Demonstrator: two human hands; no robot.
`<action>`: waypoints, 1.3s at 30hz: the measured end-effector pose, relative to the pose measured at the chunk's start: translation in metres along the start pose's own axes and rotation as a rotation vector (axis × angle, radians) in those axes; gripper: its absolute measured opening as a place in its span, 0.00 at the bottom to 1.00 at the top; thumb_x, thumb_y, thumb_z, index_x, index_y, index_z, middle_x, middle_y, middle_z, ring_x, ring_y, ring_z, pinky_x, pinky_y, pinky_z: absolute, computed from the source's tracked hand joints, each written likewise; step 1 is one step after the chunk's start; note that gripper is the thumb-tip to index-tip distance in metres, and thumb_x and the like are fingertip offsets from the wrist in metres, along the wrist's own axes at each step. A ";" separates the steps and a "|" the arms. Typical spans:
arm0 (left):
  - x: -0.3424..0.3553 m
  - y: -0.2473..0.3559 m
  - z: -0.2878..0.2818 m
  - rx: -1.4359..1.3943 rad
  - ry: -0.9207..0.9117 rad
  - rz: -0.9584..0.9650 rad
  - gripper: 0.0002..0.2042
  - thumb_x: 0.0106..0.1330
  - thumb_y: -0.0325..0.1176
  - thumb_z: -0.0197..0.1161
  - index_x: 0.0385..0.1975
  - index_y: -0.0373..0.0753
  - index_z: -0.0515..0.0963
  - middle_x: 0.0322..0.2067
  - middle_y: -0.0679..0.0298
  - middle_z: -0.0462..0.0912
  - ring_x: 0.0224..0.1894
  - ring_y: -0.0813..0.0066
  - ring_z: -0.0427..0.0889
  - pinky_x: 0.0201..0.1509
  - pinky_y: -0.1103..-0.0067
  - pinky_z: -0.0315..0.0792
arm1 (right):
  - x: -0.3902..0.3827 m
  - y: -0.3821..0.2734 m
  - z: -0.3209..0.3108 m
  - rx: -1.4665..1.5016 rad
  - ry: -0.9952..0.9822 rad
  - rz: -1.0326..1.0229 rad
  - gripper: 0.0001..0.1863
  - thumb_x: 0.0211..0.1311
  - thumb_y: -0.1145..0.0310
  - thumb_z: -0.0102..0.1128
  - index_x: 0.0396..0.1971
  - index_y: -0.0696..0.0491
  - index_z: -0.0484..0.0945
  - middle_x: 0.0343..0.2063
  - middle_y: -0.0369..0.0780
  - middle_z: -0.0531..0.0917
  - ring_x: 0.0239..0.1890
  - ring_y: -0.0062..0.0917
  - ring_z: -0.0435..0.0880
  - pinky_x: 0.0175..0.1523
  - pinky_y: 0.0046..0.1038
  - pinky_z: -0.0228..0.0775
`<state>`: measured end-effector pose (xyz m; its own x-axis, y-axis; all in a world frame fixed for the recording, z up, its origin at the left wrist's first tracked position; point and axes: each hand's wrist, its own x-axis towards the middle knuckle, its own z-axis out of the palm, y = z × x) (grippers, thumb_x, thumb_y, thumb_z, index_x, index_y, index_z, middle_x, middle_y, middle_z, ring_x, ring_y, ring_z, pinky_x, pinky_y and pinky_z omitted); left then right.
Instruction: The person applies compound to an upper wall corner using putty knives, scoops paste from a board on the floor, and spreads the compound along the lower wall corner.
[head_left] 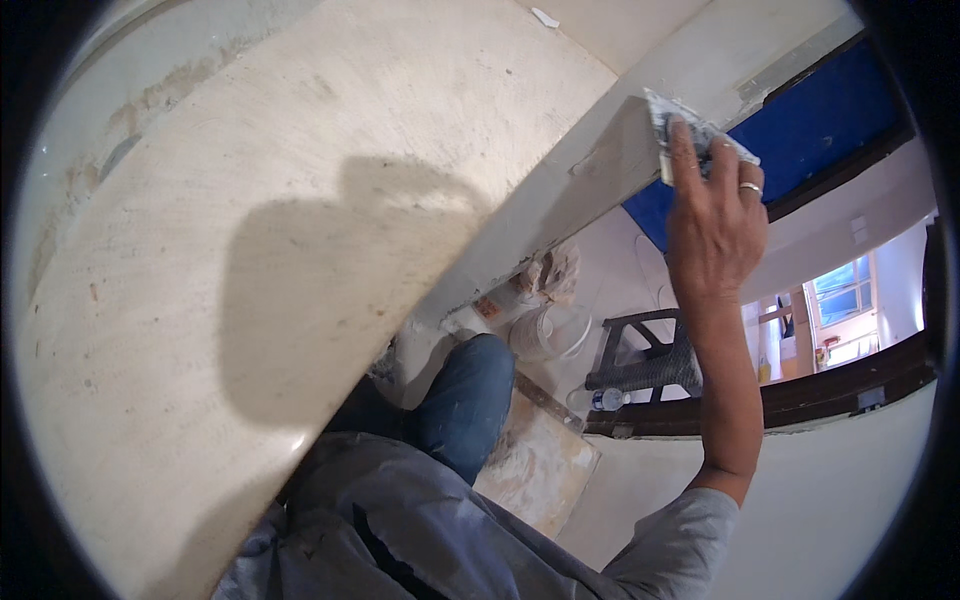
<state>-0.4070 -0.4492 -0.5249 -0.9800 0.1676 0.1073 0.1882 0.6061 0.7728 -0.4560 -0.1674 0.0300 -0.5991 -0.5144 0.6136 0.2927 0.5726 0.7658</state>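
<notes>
My right hand [722, 245], wearing a ring, reaches up at the upper right with its arm stretched out. Its fingers are closed on a flat, putty-smeared scraper [658, 115], spread over the back of the blade. The scraper lies at or against a smooth grey band [540, 205] that runs diagonally along the edge of a large cream surface [330, 110]; whether it touches cannot be made out. Patchy, rough spots show on the band near a blue panel [830, 130]. My left hand is out of the picture.
Below the band stand a white bucket [540, 333], a crumpled bag [558, 272] and a dark stool [650, 365]. A clear plastic bottle [606, 400] lies near a dark frame [800, 403]. A stained board [535, 455] is beside my knee [470, 400].
</notes>
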 end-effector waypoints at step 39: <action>0.045 0.018 0.060 -0.713 -0.033 -0.089 0.20 0.60 0.29 0.54 0.53 0.35 0.65 0.53 0.54 0.68 0.53 0.63 0.69 0.60 0.71 0.64 | 0.006 -0.041 0.050 -0.005 0.059 0.089 0.24 0.55 0.69 0.49 0.53 0.60 0.72 0.44 0.43 0.72 0.44 0.31 0.69 0.55 0.37 0.60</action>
<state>-0.4443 -0.3842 -0.5436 -0.9851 0.1715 0.0148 0.0089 -0.0352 0.9993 -0.5090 -0.1627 -0.0072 -0.5256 -0.4983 0.6895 0.3463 0.6150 0.7084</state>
